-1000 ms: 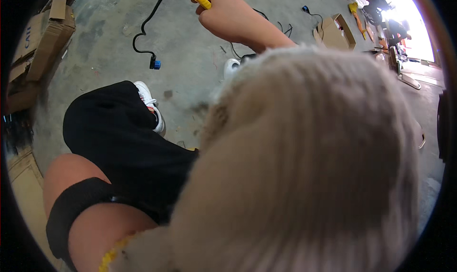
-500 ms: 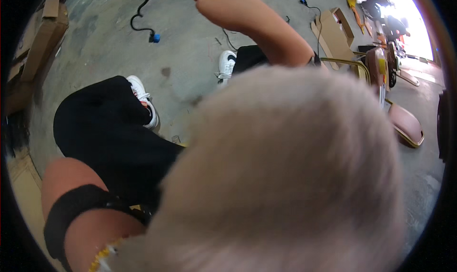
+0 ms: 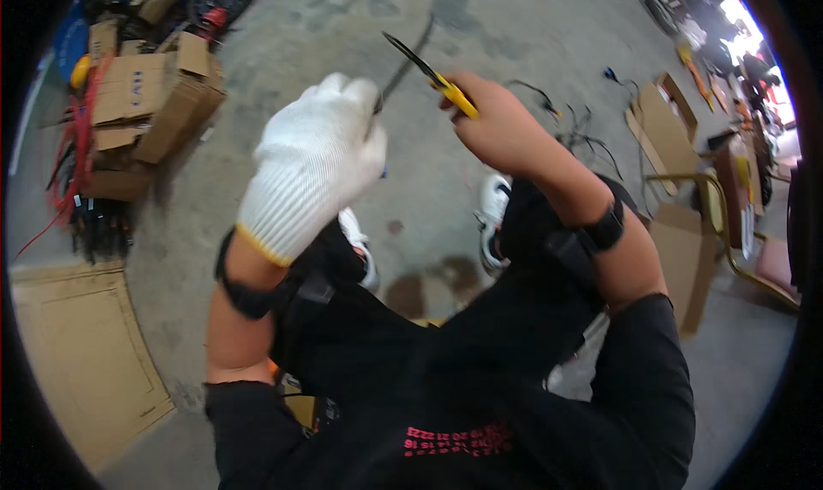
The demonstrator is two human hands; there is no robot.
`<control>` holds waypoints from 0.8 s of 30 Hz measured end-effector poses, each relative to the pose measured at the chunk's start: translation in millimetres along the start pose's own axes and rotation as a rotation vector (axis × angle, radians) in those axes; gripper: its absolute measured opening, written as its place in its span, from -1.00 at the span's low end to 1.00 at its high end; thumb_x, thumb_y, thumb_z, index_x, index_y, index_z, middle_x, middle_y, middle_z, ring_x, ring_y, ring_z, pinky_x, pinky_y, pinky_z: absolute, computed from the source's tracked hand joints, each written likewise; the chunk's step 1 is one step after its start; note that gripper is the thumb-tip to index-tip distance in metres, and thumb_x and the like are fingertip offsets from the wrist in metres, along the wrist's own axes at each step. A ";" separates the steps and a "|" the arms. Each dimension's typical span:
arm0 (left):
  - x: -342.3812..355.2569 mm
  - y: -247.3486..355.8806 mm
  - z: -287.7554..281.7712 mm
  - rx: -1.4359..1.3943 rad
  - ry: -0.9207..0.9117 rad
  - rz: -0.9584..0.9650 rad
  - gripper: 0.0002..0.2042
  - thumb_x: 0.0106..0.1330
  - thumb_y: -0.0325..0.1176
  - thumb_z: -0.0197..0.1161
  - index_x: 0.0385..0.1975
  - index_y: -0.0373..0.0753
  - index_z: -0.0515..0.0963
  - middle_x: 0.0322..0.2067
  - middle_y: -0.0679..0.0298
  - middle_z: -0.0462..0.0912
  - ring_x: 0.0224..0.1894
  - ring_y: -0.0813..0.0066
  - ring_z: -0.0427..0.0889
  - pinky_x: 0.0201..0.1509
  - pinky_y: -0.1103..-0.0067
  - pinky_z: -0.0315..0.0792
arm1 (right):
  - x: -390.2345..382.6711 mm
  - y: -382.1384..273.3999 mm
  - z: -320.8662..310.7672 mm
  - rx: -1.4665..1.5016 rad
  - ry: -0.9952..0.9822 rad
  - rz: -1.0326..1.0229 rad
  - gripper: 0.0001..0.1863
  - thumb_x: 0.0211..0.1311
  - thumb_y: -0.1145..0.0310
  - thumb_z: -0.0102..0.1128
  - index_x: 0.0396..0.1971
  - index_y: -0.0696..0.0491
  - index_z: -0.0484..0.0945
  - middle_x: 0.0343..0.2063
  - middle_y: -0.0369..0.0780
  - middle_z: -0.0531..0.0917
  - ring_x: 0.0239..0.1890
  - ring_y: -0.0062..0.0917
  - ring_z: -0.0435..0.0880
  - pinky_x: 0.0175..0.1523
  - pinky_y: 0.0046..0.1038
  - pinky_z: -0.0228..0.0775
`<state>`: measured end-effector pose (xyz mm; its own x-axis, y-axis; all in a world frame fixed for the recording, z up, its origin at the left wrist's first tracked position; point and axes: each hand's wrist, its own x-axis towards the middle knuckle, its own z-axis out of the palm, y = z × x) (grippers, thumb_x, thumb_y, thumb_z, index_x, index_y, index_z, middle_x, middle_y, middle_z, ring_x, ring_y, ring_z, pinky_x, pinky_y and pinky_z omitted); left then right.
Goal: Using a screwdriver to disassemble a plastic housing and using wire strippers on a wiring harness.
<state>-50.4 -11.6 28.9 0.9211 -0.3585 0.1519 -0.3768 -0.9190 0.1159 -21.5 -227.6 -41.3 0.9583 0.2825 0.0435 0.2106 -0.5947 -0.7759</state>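
My left hand point(image 3: 313, 151) wears a white knit glove with a yellow cuff. Its fingers are closed around a black cable point(image 3: 413, 54), which slants up and away, blurred. A speck of blue point(image 3: 383, 173) shows just below the glove; whether it belongs to the cable I cannot tell. To its right, my bare right hand point(image 3: 497, 126) grips a yellow-handled tool point(image 3: 459, 100). A long, narrow black end of that tool points up and left, near the cable; its exact kind is unclear. Both hands are raised above the concrete floor, in front of my knees.
Cardboard boxes point(image 3: 159, 96) and red wires point(image 3: 75, 160) are heaped at the left, above a flat cardboard sheet point(image 3: 86, 344). Black cables point(image 3: 587, 138) lie on the floor beyond my right knee. An open carton point(image 3: 669, 126) and a gold-framed chair point(image 3: 729, 224) stand at the right.
The gloved left hand, a large blur close to the camera before, has come down and forward onto the cable. My right hand with the yellow-handled tool now appears lower and farther right.
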 end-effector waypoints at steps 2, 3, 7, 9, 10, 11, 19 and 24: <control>12.4 -30.5 18.7 -0.222 0.240 -0.101 -0.79 0.34 -0.33 0.15 -0.15 -0.28 0.60 -0.14 -0.05 0.62 -0.12 -0.02 0.64 -0.03 0.31 0.50 | -2.2 -0.7 4.6 0.081 -0.019 -0.064 -0.51 -0.04 0.57 -0.01 0.00 0.21 0.50 -0.20 0.13 0.64 -0.08 0.07 0.59 0.04 -0.15 0.43; 14.1 -43.0 25.4 -0.347 0.184 -0.091 -0.79 0.39 -0.31 0.14 -0.13 -0.26 0.61 -0.17 -0.02 0.62 -0.14 0.11 0.66 -0.02 0.39 0.50 | -1.6 -0.1 8.9 0.092 -0.028 -0.075 -0.49 -0.05 0.58 -0.01 0.03 0.20 0.50 -0.18 0.12 0.63 -0.07 0.05 0.59 0.06 -0.17 0.42; 10.0 -47.9 34.6 -1.245 -0.140 0.052 -0.76 0.53 -0.31 0.05 -0.05 -0.29 0.62 -0.19 0.31 0.68 -0.15 0.56 0.62 -0.03 0.58 0.48 | -7.0 -13.0 1.4 0.159 -0.080 -0.176 -0.40 -0.09 0.65 0.01 0.11 0.18 0.47 -0.10 0.06 0.62 0.00 -0.02 0.58 0.13 -0.25 0.40; 8.5 -43.6 36.9 -1.446 -0.291 0.064 -0.69 0.52 -0.18 0.09 -0.04 -0.30 0.62 -0.29 0.35 0.65 -0.26 0.68 0.56 -0.18 0.67 0.44 | -4.8 -18.9 0.8 0.163 -0.109 -0.207 -0.37 -0.11 0.68 0.01 0.12 0.17 0.46 -0.09 0.04 0.62 0.02 -0.04 0.58 0.16 -0.27 0.40; 6.4 -44.3 33.3 -1.440 -0.269 0.060 -0.69 0.52 -0.18 0.09 -0.04 -0.30 0.62 -0.29 0.35 0.65 -0.26 0.68 0.56 -0.18 0.67 0.44 | -2.8 -21.4 0.6 0.163 -0.084 -0.261 -0.35 -0.13 0.70 0.01 0.13 0.17 0.46 -0.08 0.02 0.62 0.04 -0.06 0.58 0.18 -0.28 0.39; 3.4 -44.8 29.2 -1.549 -0.359 0.034 -0.64 0.49 -0.10 0.13 -0.04 -0.31 0.61 -0.37 0.38 0.62 -0.39 0.71 0.50 -0.33 0.70 0.36 | -0.6 -24.2 1.1 0.164 -0.061 -0.312 -0.33 -0.15 0.72 0.01 0.13 0.16 0.46 -0.07 0.01 0.62 0.06 -0.08 0.58 0.19 -0.29 0.38; -1.7 -57.9 33.9 -1.995 -0.633 0.000 -0.51 0.37 0.06 0.24 -0.07 -0.34 0.60 -0.69 0.49 0.34 -0.75 0.75 0.17 -0.71 0.69 -0.02 | 26.3 -33.9 2.4 0.094 -0.216 -0.369 -0.33 -0.14 0.72 0.00 0.14 0.16 0.45 -0.05 0.03 0.61 0.07 -0.06 0.58 0.22 -0.29 0.37; -3.3 -52.4 13.8 -1.713 -0.405 -0.195 -0.70 0.51 -0.15 0.10 -0.18 -0.26 0.63 -0.66 0.55 0.34 -0.70 0.80 0.18 -0.66 0.70 0.03 | 32.4 -43.3 -0.4 0.046 -0.289 -0.205 -0.25 -0.09 0.70 -0.04 0.28 0.14 0.38 0.07 0.10 0.59 0.15 0.00 0.54 0.29 -0.27 0.31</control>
<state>-32.3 35.5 8.8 0.8252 -0.5330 -0.1870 0.3051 0.1419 0.9417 0.5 -193.0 -6.0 0.8013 0.5977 0.0261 0.3772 -0.4708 -0.7976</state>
